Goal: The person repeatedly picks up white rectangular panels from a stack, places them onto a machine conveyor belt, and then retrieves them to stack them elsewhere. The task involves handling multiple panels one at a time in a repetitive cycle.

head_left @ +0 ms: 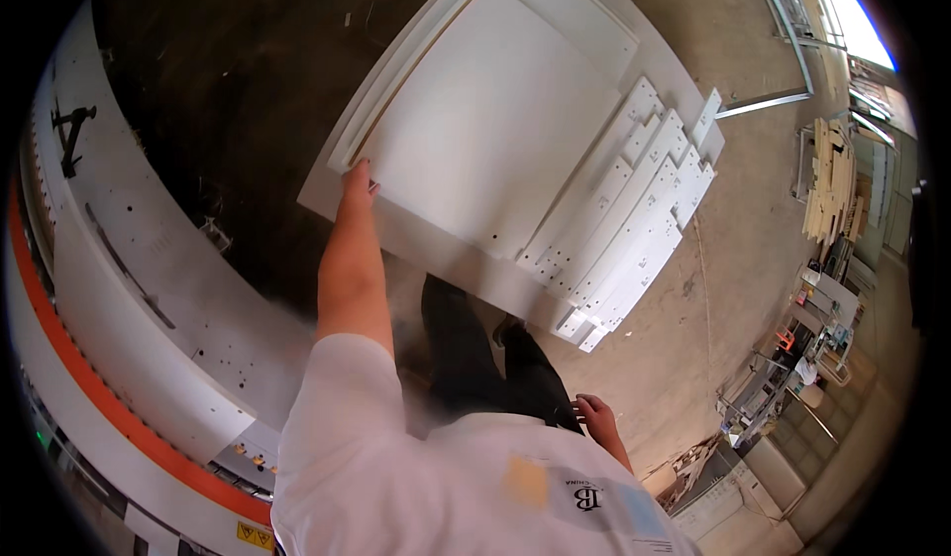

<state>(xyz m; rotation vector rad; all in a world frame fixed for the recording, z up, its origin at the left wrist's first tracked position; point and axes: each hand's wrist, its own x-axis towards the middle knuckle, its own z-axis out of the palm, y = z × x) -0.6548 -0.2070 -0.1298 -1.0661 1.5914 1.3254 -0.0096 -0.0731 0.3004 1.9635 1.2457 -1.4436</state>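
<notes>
A wide white panel (485,110) with a brown line along its left edge lies on a stack of white boards in front of me. My left hand (360,177) reaches out and grips the panel's near left corner. Part of its fingers is hidden under the edge. Beside the panel, on the right of the stack, lie several narrow white strips (634,199) with drilled holes, set in staggered steps. My right hand (595,415) hangs by my right hip, away from the boards. It holds nothing, and its fingers are loosely bent and apart.
A long machine with a pale bed (149,219) and an orange stripe (89,397) curves along my left. Metal tubing (783,100) stands beyond the stack. Timber lengths (830,184) and a cluttered bench (792,358) are at the right. Concrete floor (684,308) lies between.
</notes>
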